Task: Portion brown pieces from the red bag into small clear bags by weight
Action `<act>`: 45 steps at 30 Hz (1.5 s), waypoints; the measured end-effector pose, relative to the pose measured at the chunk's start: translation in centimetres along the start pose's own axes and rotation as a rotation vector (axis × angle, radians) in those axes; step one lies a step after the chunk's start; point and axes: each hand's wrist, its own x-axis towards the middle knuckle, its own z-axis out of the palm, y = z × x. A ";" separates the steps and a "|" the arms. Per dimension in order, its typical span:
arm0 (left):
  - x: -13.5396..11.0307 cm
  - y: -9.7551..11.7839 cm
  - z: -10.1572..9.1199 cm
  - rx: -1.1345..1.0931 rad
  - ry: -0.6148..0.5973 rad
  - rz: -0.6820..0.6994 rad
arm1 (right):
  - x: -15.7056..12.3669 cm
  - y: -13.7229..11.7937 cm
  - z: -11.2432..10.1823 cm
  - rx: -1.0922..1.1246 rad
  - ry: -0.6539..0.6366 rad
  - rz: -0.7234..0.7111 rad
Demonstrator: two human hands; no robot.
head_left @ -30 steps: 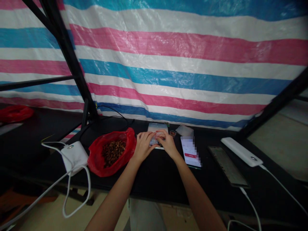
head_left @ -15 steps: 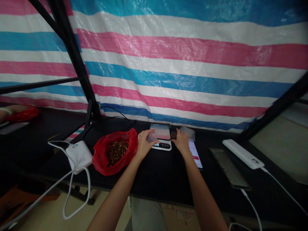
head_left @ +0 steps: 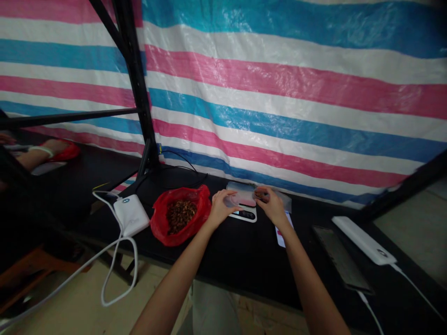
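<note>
My left hand curves its thumb and fingers around a clear plastic cup, held at the left side of a small white kitchen scale. The scale has a shiny plate and a dark button panel. In my right hand, at the scale's right edge, is a small clear container with brown pieces in it; its exact shape is blurred. Left of my left hand stands an open red plastic bag of brown seeds or nuts.
A lit phone lies by my right wrist, near a clear plastic bag. Farther right are a dark phone and a long white power bank. A cabled white power bank sits left. Another person's arm is at far left.
The camera view has shifted, so things appear farther right. My right hand has turned and come closer to the scale's plate with the small container. My left hand keeps its grip.
</note>
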 end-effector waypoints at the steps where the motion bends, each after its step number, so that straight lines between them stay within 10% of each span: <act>1: 0.0 -0.1 0.0 -0.043 -0.005 0.003 | -0.1 -0.9 0.0 -0.006 -0.055 -0.040; 16: -0.2 -1.1 0.7 -0.121 -0.034 0.002 | -0.9 -7.4 -0.1 -0.620 -0.353 -0.402; 34: 0.3 -1.9 1.4 -0.122 -0.007 -0.029 | 0.3 -10.1 1.0 -1.033 -0.371 -0.781; 45: 1.3 -1.0 0.0 -0.023 -0.042 0.043 | -2.3 -6.8 -1.1 -0.667 -0.019 -0.440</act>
